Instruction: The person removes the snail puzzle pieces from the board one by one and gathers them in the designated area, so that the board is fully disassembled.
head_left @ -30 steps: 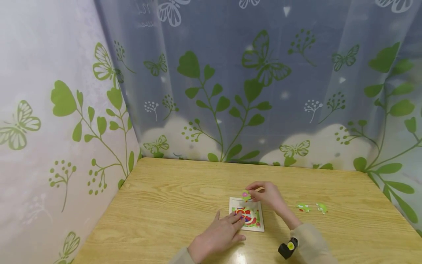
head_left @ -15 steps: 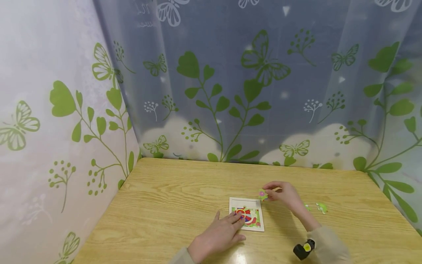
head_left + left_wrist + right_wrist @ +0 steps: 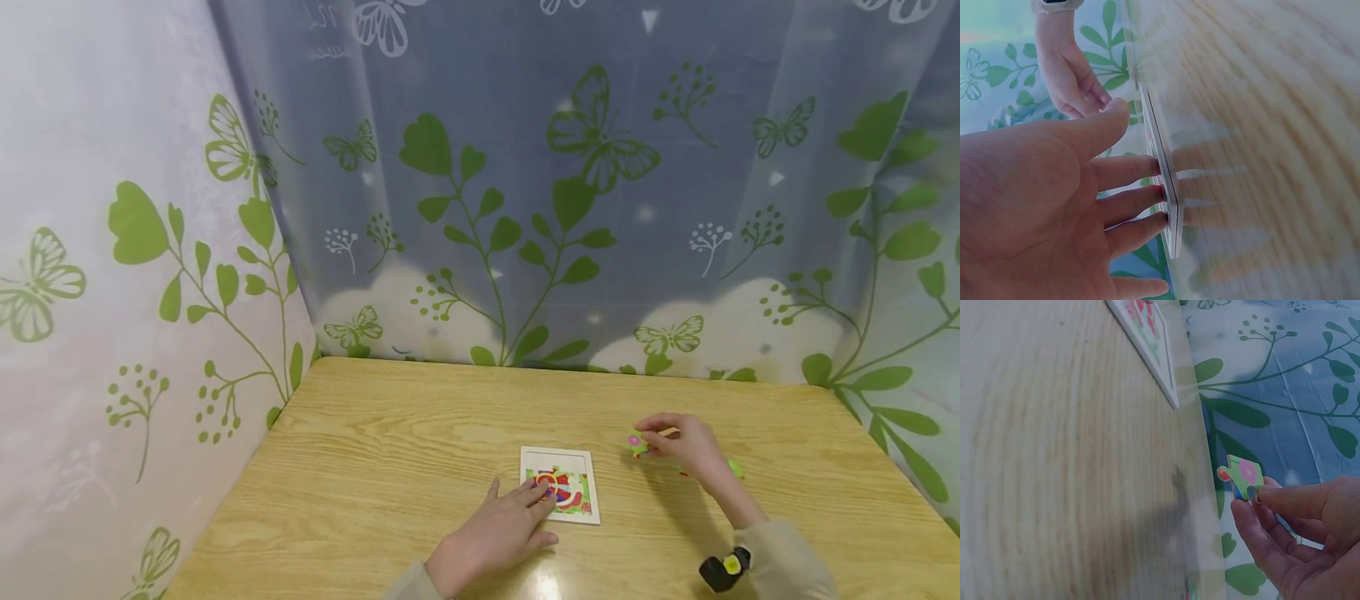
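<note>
A green jigsaw puzzle piece [image 3: 1244,475] with a pink flower is pinched between the thumb and fingers of my right hand [image 3: 686,446], held above the table to the right of the board. My left hand [image 3: 498,529] lies with spread, straight fingers, its fingertips pressing on the white-framed puzzle board [image 3: 557,457]. In the board's lower part sit joined pieces with a red, blue and green picture, partly covered by my fingers; the upper part shows bare white backing. Another green puzzle piece [image 3: 737,469] lies on the table, partly hidden behind my right wrist.
The wooden table [image 3: 375,450] reaches back to a blue-grey curtain [image 3: 480,250] printed with leaves and butterflies. A pale patterned curtain [image 3: 150,333] borders the left side. A black device with a yellow spot [image 3: 726,568] is strapped at my right wrist.
My right hand has moved right, carrying the flower puzzle piece from above the board's top edge toward the loose pieces, which it now partly hides. The left hand has stayed on the board.
</note>
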Tool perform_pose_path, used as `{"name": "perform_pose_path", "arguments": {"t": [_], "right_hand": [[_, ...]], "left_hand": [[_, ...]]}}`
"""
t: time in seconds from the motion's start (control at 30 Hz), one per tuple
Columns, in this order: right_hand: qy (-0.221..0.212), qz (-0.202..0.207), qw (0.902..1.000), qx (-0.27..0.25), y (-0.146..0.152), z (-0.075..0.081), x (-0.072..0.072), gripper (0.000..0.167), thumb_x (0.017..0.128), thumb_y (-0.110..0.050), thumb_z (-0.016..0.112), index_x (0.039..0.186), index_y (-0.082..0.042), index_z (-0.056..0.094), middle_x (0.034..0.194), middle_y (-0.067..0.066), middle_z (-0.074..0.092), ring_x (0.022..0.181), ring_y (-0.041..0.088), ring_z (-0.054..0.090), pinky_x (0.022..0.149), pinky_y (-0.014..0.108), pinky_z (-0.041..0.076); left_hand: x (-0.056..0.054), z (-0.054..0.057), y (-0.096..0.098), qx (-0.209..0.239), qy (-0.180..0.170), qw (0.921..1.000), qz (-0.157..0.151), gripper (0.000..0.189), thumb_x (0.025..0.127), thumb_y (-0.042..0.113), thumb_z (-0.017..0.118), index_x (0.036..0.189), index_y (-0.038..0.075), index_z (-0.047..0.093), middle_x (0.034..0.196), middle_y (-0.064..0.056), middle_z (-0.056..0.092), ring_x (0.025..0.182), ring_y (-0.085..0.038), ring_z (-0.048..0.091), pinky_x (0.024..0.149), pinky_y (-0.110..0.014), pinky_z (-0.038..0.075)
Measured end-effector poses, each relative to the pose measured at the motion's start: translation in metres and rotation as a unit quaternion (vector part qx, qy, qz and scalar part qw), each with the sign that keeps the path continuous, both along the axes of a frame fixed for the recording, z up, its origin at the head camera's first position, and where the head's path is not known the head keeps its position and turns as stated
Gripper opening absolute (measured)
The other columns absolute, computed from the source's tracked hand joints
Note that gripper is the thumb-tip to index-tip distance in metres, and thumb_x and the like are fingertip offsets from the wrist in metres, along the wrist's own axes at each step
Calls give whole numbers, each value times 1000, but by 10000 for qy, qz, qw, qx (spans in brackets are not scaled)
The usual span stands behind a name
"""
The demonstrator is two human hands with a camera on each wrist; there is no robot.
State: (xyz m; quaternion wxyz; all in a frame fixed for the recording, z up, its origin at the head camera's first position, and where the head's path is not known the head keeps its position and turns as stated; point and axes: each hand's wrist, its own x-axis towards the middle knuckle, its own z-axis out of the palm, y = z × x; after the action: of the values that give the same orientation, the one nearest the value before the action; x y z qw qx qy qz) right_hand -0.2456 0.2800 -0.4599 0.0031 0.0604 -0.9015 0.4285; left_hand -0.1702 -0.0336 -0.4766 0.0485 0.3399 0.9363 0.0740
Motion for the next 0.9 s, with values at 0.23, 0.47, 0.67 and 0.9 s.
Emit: {"name": "perform_pose_path", "arguments": {"t": [0.23, 0.47, 0.67, 0.9], "right_hand": [[-223, -135, 9992, 287, 4, -8, 3, 19, 97, -10, 68, 110, 2, 74, 101, 18, 74, 79, 22, 73, 55, 31, 54], [-335, -91, 9985, 434, 6, -10, 0, 16, 93, 0, 68, 108, 6, 73, 99, 19, 72, 82, 26, 73, 64, 34, 60], [-382, -20, 9971, 658, 7, -13, -2, 16, 92, 1, 69, 106, 5, 74, 96, 15, 71, 79, 24, 73, 63, 33, 60], [-437, 87, 9952, 871, 6, -14, -4, 18, 91, -5, 72, 107, 3, 75, 99, 16, 72, 79, 21, 72, 62, 32, 58]], "left_hand": [[0, 0, 0, 25, -28, 10000, 2, 59, 102, 52, 50, 150, 18, 52, 158, 0, 44, 146, -19, 40, 113, -63, 35], [0, 0, -1, 63, 16, 10000, -31, 59, 102, 51, 50, 149, 17, 52, 157, -1, 45, 145, -20, 41, 113, -63, 36], [0, 1, -1, 46, 37, 10000, -31, 59, 102, 52, 50, 149, 17, 52, 157, -1, 45, 145, -20, 41, 113, -63, 36], [0, 2, -1, 38, -119, 9999, -35, 59, 103, 50, 49, 150, 16, 51, 158, -2, 44, 146, -20, 40, 114, -63, 34]]}}
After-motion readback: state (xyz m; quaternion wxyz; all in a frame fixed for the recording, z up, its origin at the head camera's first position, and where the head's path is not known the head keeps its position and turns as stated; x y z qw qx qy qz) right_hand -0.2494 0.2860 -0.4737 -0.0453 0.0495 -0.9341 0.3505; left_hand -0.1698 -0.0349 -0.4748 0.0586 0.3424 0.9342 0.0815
